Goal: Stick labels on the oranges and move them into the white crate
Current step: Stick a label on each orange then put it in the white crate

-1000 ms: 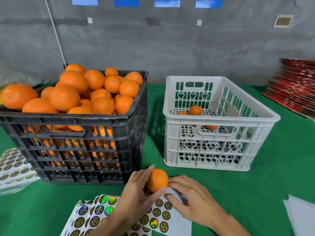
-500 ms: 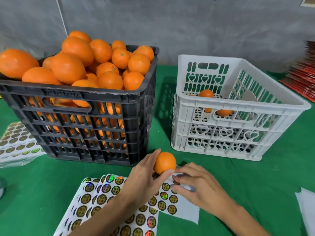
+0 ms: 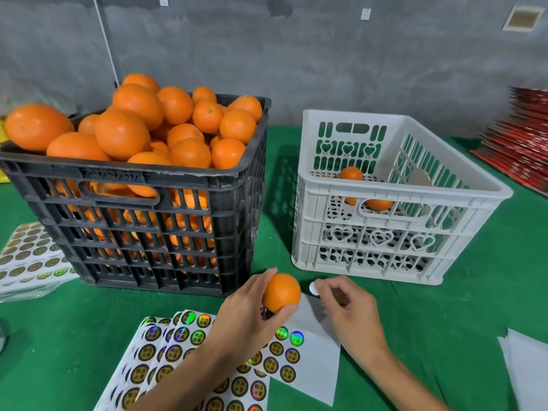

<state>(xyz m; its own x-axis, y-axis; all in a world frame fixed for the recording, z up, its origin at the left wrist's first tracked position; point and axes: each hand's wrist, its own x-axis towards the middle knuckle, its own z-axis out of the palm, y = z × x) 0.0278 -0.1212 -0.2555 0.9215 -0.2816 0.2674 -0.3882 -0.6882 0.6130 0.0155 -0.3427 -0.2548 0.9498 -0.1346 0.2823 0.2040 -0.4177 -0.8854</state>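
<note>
My left hand (image 3: 246, 315) grips a single orange (image 3: 281, 292) just above the label sheets (image 3: 178, 348), in front of the black crate. Right beside it, my right hand (image 3: 347, 310) pinches a small round label (image 3: 313, 288) at its fingertips, white backing side toward me, a short gap from the orange. The black crate (image 3: 142, 232) on the left is heaped with oranges (image 3: 166, 129). To its right stands the white crate (image 3: 385, 232), with oranges (image 3: 351, 175) on its floor.
Fanned sheets of round holographic labels lie on the green table under my forearms. More label sheets (image 3: 26, 256) lie at the far left. A stack of red sheets (image 3: 522, 143) sits at the back right, and white paper (image 3: 527, 369) at the right edge.
My right hand has lifted off the sheet with a peeled label pinched in its fingertips. The left hand still holds the orange in about the same spot. The camera view shifted slightly.
</note>
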